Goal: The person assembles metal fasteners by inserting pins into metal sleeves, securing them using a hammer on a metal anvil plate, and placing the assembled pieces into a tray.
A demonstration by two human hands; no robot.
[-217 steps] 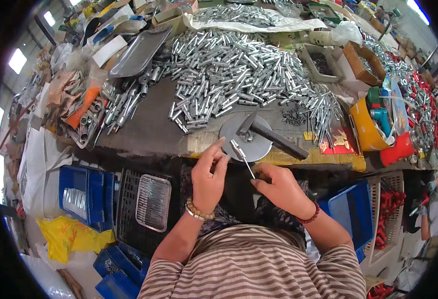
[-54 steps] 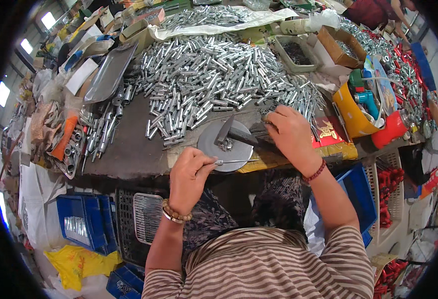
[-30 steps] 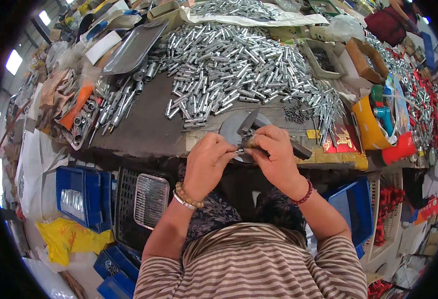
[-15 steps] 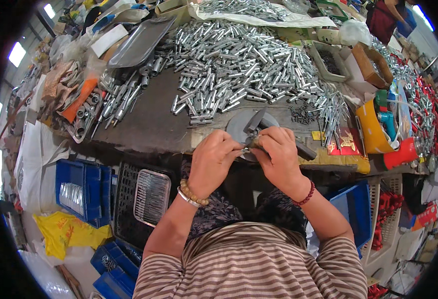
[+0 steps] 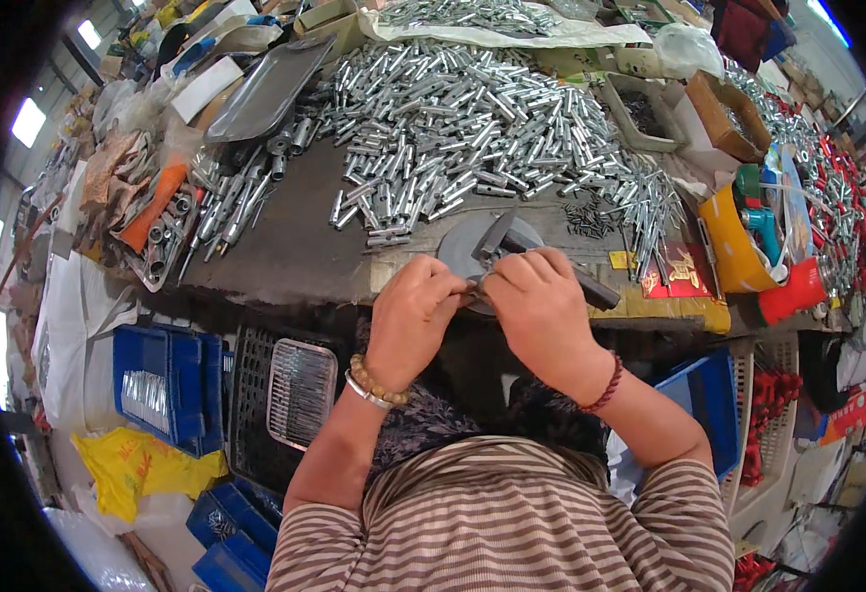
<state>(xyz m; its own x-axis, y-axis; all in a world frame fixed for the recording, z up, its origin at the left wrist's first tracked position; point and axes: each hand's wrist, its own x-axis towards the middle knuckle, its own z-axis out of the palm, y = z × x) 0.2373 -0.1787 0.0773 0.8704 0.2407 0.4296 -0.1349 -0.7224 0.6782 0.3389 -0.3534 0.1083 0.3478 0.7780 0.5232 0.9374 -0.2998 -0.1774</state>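
Observation:
My left hand [image 5: 415,314] and my right hand [image 5: 543,311] meet at the near edge of the workbench. Their fingertips are pinched together around a small metal part [image 5: 474,285], mostly covered by the fingers, so its exact kind cannot be made out. Just beyond them lies a round grey metal disc [image 5: 456,249]. A hammer [image 5: 495,235] rests across it, its dark handle slanting off to the right behind my right hand. Farther back spreads a big heap of shiny metal tubes [image 5: 472,128], with small dark pins [image 5: 588,219] and thin metal rods [image 5: 653,212] to its right.
At the left lie a metal tray [image 5: 273,87] and long socket tools [image 5: 231,212]. To the right stand a cut yellow container [image 5: 734,242], a red bottle [image 5: 793,292] and a cardboard box [image 5: 729,116]. Below the bench are blue bins [image 5: 169,385] and a tray of metal pieces [image 5: 301,393].
Both hands have shifted slightly left, and my right hand has turned so its fingers cover more of the small metal part. The whole view has also moved a little.

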